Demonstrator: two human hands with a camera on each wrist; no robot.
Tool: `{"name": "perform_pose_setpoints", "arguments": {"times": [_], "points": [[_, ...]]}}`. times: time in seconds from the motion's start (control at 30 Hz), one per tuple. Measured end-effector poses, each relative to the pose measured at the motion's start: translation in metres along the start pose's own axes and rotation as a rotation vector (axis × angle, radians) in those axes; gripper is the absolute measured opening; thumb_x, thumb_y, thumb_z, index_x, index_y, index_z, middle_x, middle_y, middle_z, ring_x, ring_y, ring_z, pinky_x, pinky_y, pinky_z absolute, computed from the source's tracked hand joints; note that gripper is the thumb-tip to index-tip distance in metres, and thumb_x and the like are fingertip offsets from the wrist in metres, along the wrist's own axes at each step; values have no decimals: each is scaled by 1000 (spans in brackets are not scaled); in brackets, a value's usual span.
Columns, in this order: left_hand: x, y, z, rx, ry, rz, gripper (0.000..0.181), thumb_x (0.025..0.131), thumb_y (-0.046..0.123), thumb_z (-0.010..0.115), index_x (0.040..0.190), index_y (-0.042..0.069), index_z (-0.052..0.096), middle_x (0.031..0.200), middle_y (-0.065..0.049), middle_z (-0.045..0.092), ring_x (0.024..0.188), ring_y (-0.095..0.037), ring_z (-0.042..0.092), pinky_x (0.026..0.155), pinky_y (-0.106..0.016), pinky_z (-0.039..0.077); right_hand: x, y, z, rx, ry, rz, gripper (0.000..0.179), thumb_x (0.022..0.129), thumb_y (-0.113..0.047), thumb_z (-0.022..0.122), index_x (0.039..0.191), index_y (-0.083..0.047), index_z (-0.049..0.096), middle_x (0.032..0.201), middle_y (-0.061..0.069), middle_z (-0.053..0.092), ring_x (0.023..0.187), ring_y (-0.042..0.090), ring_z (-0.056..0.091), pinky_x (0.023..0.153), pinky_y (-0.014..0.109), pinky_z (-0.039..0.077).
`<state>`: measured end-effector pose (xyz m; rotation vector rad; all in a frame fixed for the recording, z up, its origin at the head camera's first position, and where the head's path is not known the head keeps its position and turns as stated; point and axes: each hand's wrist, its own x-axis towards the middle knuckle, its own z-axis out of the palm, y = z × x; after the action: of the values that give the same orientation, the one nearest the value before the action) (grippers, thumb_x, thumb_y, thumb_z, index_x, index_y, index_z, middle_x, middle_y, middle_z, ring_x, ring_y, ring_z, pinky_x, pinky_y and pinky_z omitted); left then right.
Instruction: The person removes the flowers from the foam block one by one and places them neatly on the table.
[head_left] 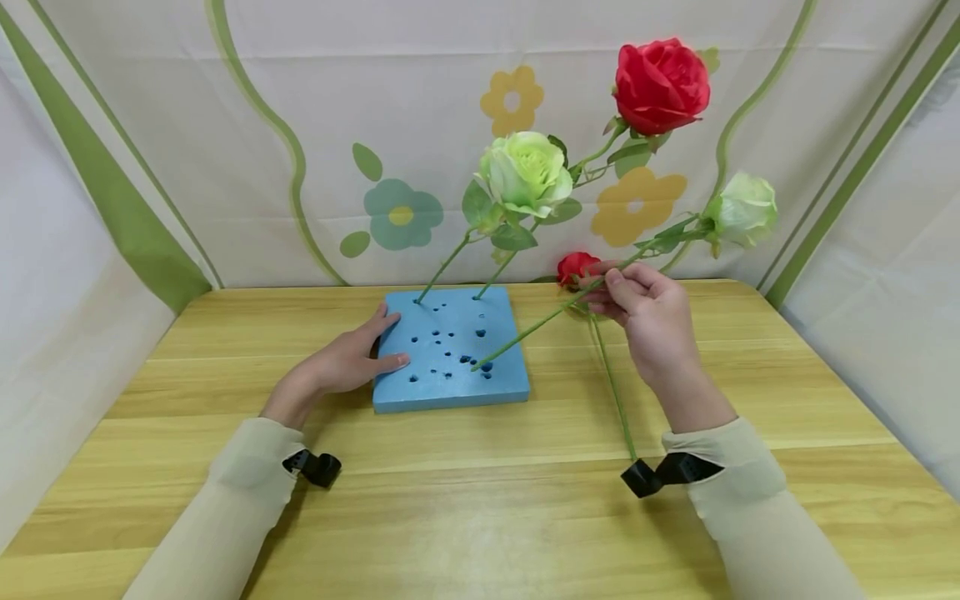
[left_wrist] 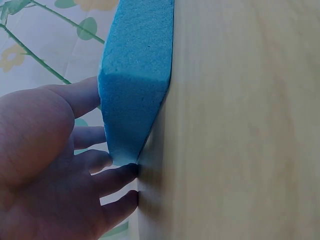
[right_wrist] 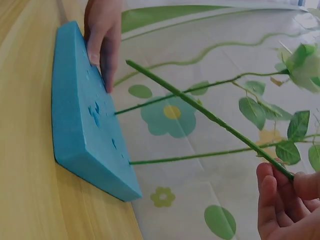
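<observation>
My left hand (head_left: 341, 358) rests against the left edge of a blue foam block (head_left: 450, 392), its thumb lying on top. In the left wrist view, fairly straight fingers touch the block's side and the table. Between thumb and fingers, my right hand (head_left: 652, 317) pinches the green stem of a pale green artificial rose (head_left: 742, 210). The right wrist view shows that stem's lower end (right_wrist: 131, 63) apart from the block, in the air. A light green rose (head_left: 527, 175) and a red rose (head_left: 663, 87) stand tilted in holes at the block's far edge.
Another red rose (head_left: 576, 268) lies on the wooden table (head_left: 465, 517) right of the block, its stem pointing toward me, partly behind my right hand. Several holes dot the block's top. A patterned curtain (head_left: 247, 167) hangs behind the table's far edge.
</observation>
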<state>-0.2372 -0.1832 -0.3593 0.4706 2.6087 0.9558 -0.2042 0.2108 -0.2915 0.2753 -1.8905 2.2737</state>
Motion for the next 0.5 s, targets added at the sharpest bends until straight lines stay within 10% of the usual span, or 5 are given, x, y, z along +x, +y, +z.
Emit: {"name": "perform_pose_setpoints", "arguments": {"times": [0.5], "points": [[-4, 2, -2, 6, 0, -2, 88, 108, 47, 59, 172, 12, 10, 180, -13, -11, 166, -46, 2, 131, -68, 11, 9, -6, -31, -96, -48, 190, 21, 109, -14, 59, 95, -3, 71, 127, 0, 67, 89, 16, 72, 82, 23, 61]]}}
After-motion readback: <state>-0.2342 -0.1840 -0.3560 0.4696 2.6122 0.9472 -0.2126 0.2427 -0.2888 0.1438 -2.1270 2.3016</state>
